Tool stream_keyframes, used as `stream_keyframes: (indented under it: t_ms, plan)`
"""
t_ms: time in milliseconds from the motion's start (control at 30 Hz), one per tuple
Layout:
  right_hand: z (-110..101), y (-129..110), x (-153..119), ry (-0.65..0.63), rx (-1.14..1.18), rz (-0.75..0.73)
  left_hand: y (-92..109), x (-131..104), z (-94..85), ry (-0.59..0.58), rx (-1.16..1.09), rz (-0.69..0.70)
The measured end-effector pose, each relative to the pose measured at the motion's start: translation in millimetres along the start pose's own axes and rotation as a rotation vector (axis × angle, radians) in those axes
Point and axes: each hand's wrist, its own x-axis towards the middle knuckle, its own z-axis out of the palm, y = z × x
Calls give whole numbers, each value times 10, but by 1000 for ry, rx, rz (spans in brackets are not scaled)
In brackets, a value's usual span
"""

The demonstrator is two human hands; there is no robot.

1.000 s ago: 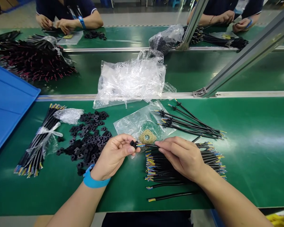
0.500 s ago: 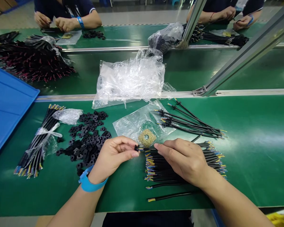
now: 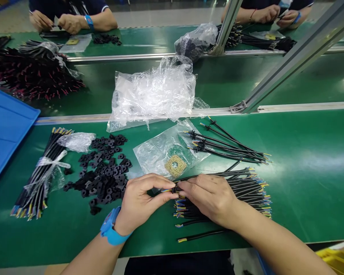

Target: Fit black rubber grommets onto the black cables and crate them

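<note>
My left hand [image 3: 140, 196], with a blue wristband, pinches a small black rubber grommet [image 3: 175, 189] between thumb and fingertips. Coloured wire ends [image 3: 166, 190] poke out of the grommet on its left side. Fingers of my right hand [image 3: 215, 196] are closed on the black cable just right of the grommet; most of that cable is hidden. Beneath my right hand lies a row of black cables [image 3: 246, 189] with stripped ends. Just beyond my fingertips, a yellowish sponge [image 3: 175, 165] rests on a clear plastic bag [image 3: 149, 149].
Loose black grommets [image 3: 109, 183] are heaped left of my hands. Further left lie a tied cable bundle [image 3: 43, 172] and a blue bin [image 3: 8, 130]. Several cables with grommets [image 3: 232, 147] lie back right. A metal post [image 3: 275, 72] slants behind. Co-workers' hands [image 3: 71, 23] work opposite.
The wire ends now come out through the grommet, which was at the cable's tip before. My hands have moved closer together, and the view has shifted slightly.
</note>
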Motion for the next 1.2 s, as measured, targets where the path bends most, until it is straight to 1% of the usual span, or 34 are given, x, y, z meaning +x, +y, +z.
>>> stream_keyframes:
  t_ms: [100,267,333,400,500,600,667,767,967,1067,1200]
  plan:
    - [29,-8,0,-62,124,82,1,-10,5,-58,0,52]
    - [-24,29,21,-297,487,190,-6,-14,12,-161,-50,59]
    - [-54,46,45,-347,590,231,-9,-7,7,-167,-48,56]
    - [-77,53,68,-337,613,279,-13,1,-7,-129,-25,51]
    - [-98,48,84,-243,562,339,-14,9,-32,-67,-3,44]
    - [-110,39,85,-207,567,334,-13,8,-43,-64,-16,52]
    - [-117,33,89,-234,604,341,-10,7,-39,-82,-23,52]
    - [-132,24,100,-284,662,391,-3,15,-31,-104,-18,65]
    - [-143,27,111,-375,795,486,-10,23,-47,-122,-22,140]
    - [-131,37,115,-389,835,505,-39,12,-29,-117,-20,210]
    - [-104,22,131,-390,821,492,-78,6,14,-102,-20,295]
